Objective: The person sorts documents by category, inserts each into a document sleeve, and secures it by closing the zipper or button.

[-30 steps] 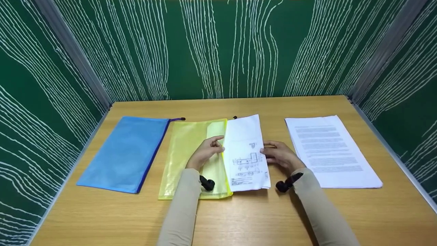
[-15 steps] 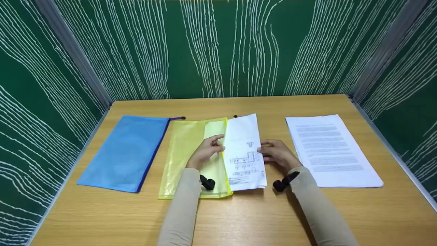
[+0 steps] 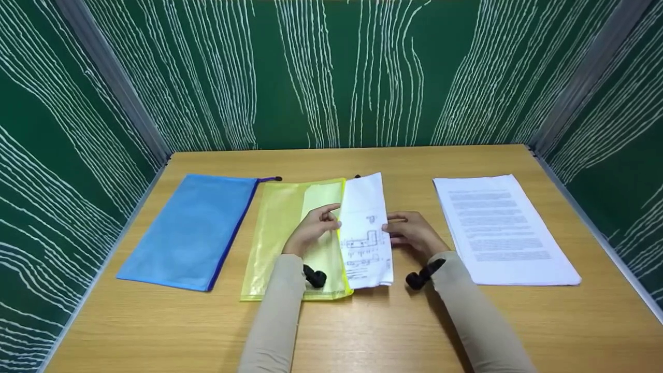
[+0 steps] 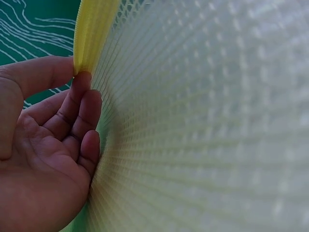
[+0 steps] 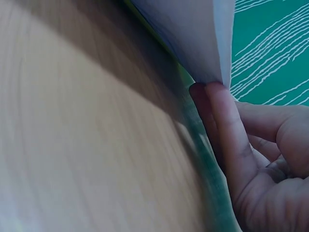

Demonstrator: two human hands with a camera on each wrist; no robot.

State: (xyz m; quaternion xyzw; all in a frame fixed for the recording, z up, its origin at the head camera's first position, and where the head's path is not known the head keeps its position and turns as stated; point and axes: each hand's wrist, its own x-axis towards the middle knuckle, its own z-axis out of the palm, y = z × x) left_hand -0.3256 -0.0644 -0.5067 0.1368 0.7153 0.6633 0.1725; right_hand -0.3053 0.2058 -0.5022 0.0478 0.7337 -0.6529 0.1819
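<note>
A yellow mesh zip folder (image 3: 277,223) lies in the middle of the table, its zip edge on the right. My left hand (image 3: 312,229) pinches that edge between thumb and fingers; the left wrist view shows the yellow zip tape (image 4: 94,38) at the fingertips. White printed sheets (image 3: 365,207) with a line drawing are partly inside the folder, their right part sticking out. My right hand (image 3: 414,231) pinches the sheets' right edge between thumb and fingers. The right wrist view shows the paper's underside (image 5: 193,38) raised over the table.
A blue zip folder (image 3: 189,233) with a purple edge lies at the left. To the right rests a stack of printed paper (image 3: 497,223). Green walls (image 3: 342,77) with white lines enclose the wooden table (image 3: 357,331) at the back and both sides.
My right hand has moved left with the sheets, which are now deeper inside the yellow folder. The left hand stays in place, holding the zip edge.
</note>
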